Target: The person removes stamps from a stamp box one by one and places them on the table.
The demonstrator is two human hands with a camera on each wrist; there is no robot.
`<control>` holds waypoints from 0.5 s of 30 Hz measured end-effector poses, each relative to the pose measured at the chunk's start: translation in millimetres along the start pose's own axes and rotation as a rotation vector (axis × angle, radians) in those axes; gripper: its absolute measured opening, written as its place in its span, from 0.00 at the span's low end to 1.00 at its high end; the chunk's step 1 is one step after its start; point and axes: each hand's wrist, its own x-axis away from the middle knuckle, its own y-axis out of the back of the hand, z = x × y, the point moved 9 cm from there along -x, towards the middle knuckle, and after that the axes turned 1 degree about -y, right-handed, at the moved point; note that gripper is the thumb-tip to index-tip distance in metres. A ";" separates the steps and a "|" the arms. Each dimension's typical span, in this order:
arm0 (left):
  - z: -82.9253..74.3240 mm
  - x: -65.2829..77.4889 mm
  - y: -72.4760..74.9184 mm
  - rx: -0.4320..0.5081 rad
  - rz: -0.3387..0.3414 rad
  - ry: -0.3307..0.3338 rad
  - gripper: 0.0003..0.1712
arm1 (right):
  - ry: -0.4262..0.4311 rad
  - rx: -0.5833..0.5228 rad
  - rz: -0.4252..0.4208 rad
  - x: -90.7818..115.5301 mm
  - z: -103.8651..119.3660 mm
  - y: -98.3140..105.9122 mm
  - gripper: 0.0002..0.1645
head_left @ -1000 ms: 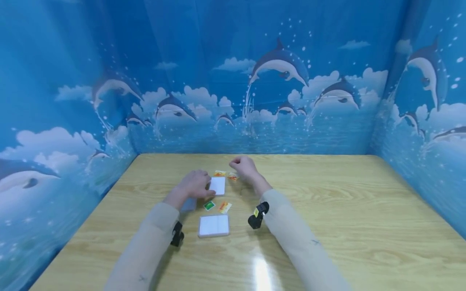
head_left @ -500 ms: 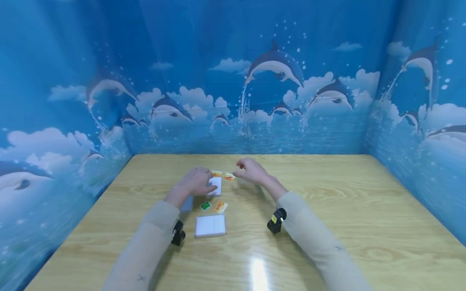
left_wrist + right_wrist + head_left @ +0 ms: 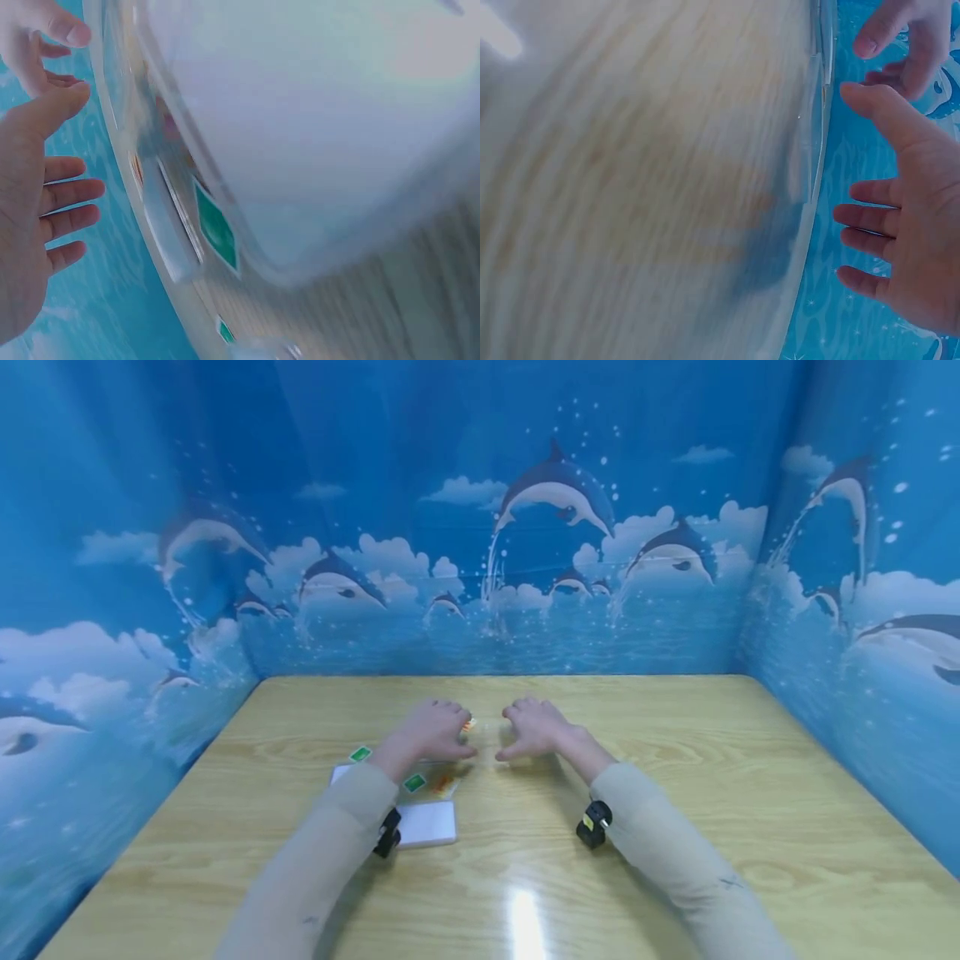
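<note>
My left hand [image 3: 433, 732] hovers over the far middle of the table, fingers loosely spread and holding nothing. Facing it across a small gap, my right hand [image 3: 534, 727] is relaxed with nothing in its fingers. A clear plastic piece [image 3: 807, 139] lies on the table near the right hand. An orange-printed card [image 3: 469, 725] peeks out by the left fingertips. Below the left hand are a green card [image 3: 415, 783] and another orange-printed card [image 3: 446, 787]. The left hand hides whatever lies directly beneath it; a pale block [image 3: 169, 225] shows in the left wrist view.
A white rectangular box [image 3: 431, 823] sits nearer me, partly behind the left wrist camera. Another green card [image 3: 361, 753] and the corner of a pale flat thing [image 3: 340, 772] show left of the left forearm. A dolphin-print curtain [image 3: 420, 510] surrounds the table's far side.
My left hand has moved right, covering the white rectangle seen earlier beside it. The right hand has shifted slightly right and its fingers have loosened. A green card left of the left arm has come into view.
</note>
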 end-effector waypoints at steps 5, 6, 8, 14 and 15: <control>-11.8 -10.5 -4.5 -0.005 0.044 -0.028 0.39 | -0.002 0.047 0.058 3.9 -0.5 -8.2 0.55; -13.3 -12.2 -5.5 -0.006 0.052 -0.027 0.39 | -0.006 0.057 0.066 4.5 -0.6 -9.3 0.55; -15.6 -15.4 -7.7 -0.010 0.064 -0.024 0.39 | -0.011 0.073 0.075 5.2 -0.6 -10.6 0.56; -20.8 -21.2 -14.6 0.012 0.104 -0.021 0.32 | -0.015 0.092 0.104 6.4 -0.1 -14.2 0.57; -21.8 -21.6 -15.6 0.022 0.112 -0.022 0.30 | -0.013 0.091 0.112 6.6 0.1 -15.2 0.57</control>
